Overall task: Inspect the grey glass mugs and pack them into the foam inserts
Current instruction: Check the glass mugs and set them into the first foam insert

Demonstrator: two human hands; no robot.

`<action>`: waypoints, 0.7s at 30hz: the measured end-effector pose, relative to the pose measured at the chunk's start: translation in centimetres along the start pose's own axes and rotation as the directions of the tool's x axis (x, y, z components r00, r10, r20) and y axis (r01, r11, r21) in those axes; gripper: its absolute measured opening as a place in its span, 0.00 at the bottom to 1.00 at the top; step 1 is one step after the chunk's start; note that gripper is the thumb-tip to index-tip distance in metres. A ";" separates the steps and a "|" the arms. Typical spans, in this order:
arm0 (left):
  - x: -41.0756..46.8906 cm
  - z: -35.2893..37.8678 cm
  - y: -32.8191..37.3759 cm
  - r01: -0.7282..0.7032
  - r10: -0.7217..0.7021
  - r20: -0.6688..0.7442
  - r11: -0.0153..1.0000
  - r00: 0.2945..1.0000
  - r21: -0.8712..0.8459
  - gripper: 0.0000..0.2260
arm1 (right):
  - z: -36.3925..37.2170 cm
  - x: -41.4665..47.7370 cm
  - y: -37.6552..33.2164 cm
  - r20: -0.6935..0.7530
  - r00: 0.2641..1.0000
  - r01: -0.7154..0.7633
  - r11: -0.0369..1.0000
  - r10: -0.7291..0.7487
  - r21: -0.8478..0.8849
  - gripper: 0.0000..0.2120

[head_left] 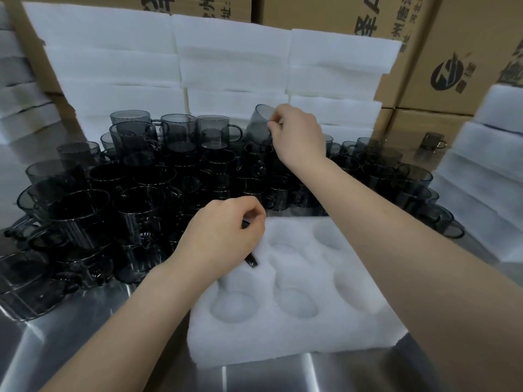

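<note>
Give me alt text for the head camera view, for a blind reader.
The right hand holds a tilted grey mug above a crowd of mugs on a steel table; the left hand grips a dark, mostly hidden mug at the foam insert's far-left corner. Its visible pockets look empty.

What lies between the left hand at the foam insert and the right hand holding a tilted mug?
Head view: upright grey mugs fill the stretch between left hand and right hand gripping the tilted mug.

The mugs (pixel 181 131) are showing smoky grey, darkening to near black where crowded. The foam insert (pixel 297 340) is glowing white, the cardboard boxes (pixel 452 38) wearing brown with black print, the table (pixel 70 349) gleaming silver.
</note>
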State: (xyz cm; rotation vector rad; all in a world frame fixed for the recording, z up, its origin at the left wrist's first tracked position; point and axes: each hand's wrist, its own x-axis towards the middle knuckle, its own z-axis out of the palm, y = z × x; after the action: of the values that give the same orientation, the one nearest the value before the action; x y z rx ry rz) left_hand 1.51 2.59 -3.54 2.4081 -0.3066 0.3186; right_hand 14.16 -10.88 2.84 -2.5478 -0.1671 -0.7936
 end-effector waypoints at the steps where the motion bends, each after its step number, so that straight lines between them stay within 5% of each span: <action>1: 0.0 0.0 0.0 -0.010 0.010 0.002 1.000 1.000 -0.002 0.07 | -0.6 -0.4 0.2 -0.015 1.000 -0.019 0.998 0.020 0.061 0.06; 3: 0.2 0.0 0.0 -0.034 0.034 -0.003 0.999 0.999 -0.028 0.08 | -1.8 -1.6 0.7 -0.003 0.999 -0.050 0.973 0.052 0.226 0.05; 6: 0.9 -0.1 0.1 -0.057 0.049 -0.062 0.988 0.997 -0.140 0.24 | -3.4 -4.1 1.0 0.147 0.987 -0.140 0.833 0.072 0.535 0.05; 11: 2.9 -0.2 1.3 -0.059 0.031 -0.131 0.974 0.991 -0.219 0.46 | -4.5 -7.2 1.5 0.309 0.943 -0.140 0.697 -0.123 0.703 0.05; 14: 3.7 0.1 2.2 -0.088 0.055 -0.192 0.982 0.980 -0.168 0.42 | -4.4 -7.5 2.3 0.300 0.946 -0.167 0.601 -0.127 0.782 0.08; 18: 3.8 0.8 2.0 -0.027 -0.026 -0.216 0.970 0.976 -0.242 0.28 | -3.5 -7.9 3.6 0.404 0.909 -0.285 0.556 -0.102 0.781 0.27; 21: 3.4 1.1 1.2 0.039 -0.091 -0.163 0.954 0.982 -0.297 0.22 | -2.8 -8.2 4.0 0.481 0.856 -0.313 0.554 -0.186 0.771 0.21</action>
State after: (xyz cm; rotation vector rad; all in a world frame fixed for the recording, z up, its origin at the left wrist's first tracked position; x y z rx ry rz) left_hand 4.50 0.47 -2.60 2.0779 -0.1796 0.4213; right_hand 6.97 -15.50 -1.31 -1.7183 -0.4900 0.0929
